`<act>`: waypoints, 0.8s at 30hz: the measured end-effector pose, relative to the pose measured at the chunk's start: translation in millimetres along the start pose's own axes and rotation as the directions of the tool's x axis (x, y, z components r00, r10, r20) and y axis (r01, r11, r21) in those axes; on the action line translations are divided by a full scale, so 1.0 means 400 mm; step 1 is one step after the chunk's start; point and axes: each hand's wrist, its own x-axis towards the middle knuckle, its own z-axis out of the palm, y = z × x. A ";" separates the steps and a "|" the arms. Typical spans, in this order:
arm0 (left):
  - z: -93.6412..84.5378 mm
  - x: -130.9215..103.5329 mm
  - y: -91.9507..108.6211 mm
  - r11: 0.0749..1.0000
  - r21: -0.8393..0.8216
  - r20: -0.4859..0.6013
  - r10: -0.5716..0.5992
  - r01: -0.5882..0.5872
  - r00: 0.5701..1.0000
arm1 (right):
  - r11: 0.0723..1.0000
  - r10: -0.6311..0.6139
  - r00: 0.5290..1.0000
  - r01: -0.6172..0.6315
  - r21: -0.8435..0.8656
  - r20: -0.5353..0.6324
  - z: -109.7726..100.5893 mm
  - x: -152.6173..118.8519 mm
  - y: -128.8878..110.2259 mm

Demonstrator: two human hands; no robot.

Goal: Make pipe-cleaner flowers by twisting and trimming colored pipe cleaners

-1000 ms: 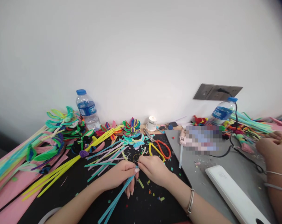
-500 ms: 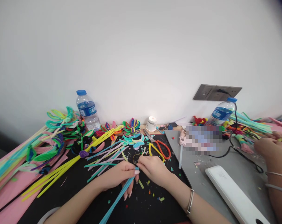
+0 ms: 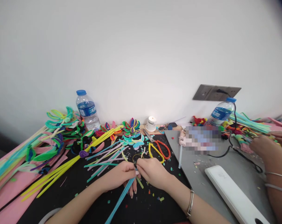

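Over the black bench (image 3: 145, 213), we pinch the blue stems (image 3: 122, 199) between the thumb and fingers of our left hand (image 3: 120, 175), their long ends slanting down toward us. Our right hand (image 3: 152, 171) meets it at the stems' upper end, fingers curled in; we cannot tell whether they pinch anything. Beyond our hands lie the scissors (image 3: 151, 139), near the white spool (image 3: 151, 123).
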 end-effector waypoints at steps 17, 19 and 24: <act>-0.001 -0.018 0.026 0.998 0.002 0.027 0.061 -0.062 0.998 | 0.417 0.174 0.973 -0.215 0.883 0.155 0.027 0.005 -0.006; -0.001 -0.018 0.023 0.997 -0.022 0.045 0.071 -0.070 0.996 | 0.245 0.161 0.960 -0.265 0.933 0.231 0.034 0.005 -0.004; -0.005 -0.010 0.008 0.995 -0.072 0.042 0.077 -0.074 0.996 | 0.226 0.144 0.963 -0.257 0.940 0.229 0.042 0.004 0.011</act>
